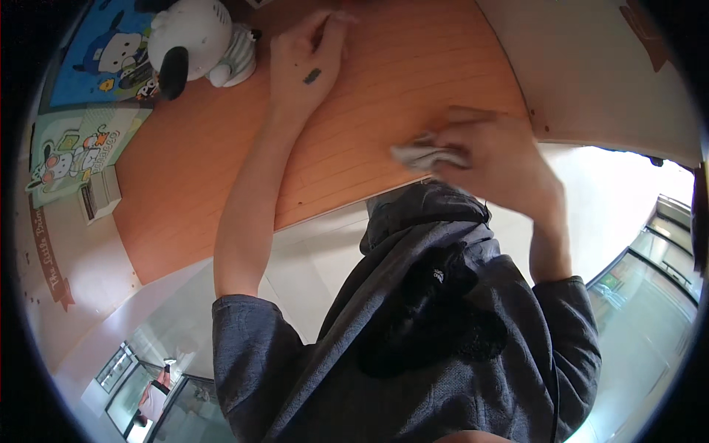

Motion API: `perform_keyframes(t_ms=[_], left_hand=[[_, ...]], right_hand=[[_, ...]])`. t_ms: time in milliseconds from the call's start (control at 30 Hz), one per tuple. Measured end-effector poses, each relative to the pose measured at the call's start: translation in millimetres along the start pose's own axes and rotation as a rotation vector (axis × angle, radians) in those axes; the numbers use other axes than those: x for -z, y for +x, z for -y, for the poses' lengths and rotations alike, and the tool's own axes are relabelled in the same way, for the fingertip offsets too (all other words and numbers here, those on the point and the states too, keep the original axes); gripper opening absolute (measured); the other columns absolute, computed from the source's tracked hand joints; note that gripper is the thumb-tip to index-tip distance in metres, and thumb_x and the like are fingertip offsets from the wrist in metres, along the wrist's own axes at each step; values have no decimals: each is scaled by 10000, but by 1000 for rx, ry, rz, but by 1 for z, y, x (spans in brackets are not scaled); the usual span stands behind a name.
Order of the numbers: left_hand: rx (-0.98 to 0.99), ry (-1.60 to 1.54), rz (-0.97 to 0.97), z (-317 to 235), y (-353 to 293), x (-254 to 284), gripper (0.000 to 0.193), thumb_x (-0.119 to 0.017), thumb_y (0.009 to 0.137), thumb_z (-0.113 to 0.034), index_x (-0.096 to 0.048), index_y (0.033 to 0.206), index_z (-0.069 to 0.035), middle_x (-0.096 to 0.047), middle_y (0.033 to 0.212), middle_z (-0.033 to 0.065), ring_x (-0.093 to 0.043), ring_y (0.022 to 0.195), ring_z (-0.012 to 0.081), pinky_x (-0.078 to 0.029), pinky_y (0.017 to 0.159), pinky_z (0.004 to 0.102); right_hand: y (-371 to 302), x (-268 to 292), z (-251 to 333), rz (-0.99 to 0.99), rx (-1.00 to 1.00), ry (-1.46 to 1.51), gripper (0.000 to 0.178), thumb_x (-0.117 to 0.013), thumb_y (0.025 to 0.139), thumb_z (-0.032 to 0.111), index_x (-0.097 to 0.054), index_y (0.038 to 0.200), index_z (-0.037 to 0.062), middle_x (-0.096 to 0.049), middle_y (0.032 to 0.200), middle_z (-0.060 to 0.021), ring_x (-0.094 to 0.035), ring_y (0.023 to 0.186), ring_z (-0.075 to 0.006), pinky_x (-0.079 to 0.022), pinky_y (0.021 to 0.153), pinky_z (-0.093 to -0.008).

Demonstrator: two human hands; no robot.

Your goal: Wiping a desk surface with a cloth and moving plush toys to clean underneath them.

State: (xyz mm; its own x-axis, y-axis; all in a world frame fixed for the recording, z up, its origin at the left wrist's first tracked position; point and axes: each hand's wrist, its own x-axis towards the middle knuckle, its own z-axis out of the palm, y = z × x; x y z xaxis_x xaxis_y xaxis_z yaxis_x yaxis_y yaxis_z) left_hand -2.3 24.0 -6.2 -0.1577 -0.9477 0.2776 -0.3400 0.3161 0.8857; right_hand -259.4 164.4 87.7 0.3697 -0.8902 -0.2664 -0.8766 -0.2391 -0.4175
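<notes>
My right hand (pixel 498 156) is closed around a crumpled greyish-white cloth (pixel 428 155), just above the near right edge of the wood-coloured desk (pixel 369 96). Part of the cloth sticks out to the left of the fingers, and motion blurs it a little. Over the far part of the desk, my left hand (pixel 306 70) has its back turned up, with a dark mark on it. Its fingers are curled, and a pale blur shows by the thumb tip; what it is I cannot make out. A white dog figure (pixel 193 44) with black ears stands left of that hand.
A blue cartoon picture (pixel 111 55) and a green cartoon card (pixel 81 151) line the desk's left side. A small white box-like piece (pixel 100 196) sits below them. Pale panels (pixel 591 81) bound the desk on the right. Dark trousers (pixel 428 203) show under the near edge.
</notes>
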Motion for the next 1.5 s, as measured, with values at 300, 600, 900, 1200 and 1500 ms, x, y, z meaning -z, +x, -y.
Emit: perform_keyframes(t_ms=[300,600,900,1200,1500], left_hand=[[28,-66,9,-16,2,-9,255,-596,1148,-139,-793,1086,11,-609,683,5,-480,593,103,-377,567,239],[-180,-19,-41,0,4,-5,258,-602,1154,-151,-805,1087,-7,-613,666,9,-486,575,105,-367,554,248],[-35,-18,-53,13,4,-7,219,-650,1058,-155,-846,1068,-58,-628,670,-12,-471,589,106,-394,553,271],[21,-92,-57,5,3,-9,211,-653,1055,-144,-840,1044,-45,-631,672,-16,-473,587,106,-393,556,269],[5,-64,-56,-13,0,-5,220,-654,1069,-162,-836,1063,-39,-640,669,-16,-492,593,105,-395,559,261]], right_hand=[[61,16,4,-153,-203,24,269,-776,951,251,-832,1149,78,-752,1102,-72,-702,843,-297,-542,796,-400],[15,-21,-13,-196,186,291,247,-803,983,170,-811,1188,32,-712,1077,-75,-652,755,-239,-506,724,-357],[24,-33,-8,-390,207,46,229,-786,994,123,-815,1219,92,-751,1279,-48,-658,731,-258,-530,741,-362],[48,-11,-65,-482,486,-2,192,-786,963,75,-824,1151,80,-751,1290,-60,-727,892,-271,-583,853,-352],[36,-34,3,-349,-352,421,346,-773,869,28,-798,1206,105,-739,1265,-55,-663,1212,-263,-551,952,-376]])
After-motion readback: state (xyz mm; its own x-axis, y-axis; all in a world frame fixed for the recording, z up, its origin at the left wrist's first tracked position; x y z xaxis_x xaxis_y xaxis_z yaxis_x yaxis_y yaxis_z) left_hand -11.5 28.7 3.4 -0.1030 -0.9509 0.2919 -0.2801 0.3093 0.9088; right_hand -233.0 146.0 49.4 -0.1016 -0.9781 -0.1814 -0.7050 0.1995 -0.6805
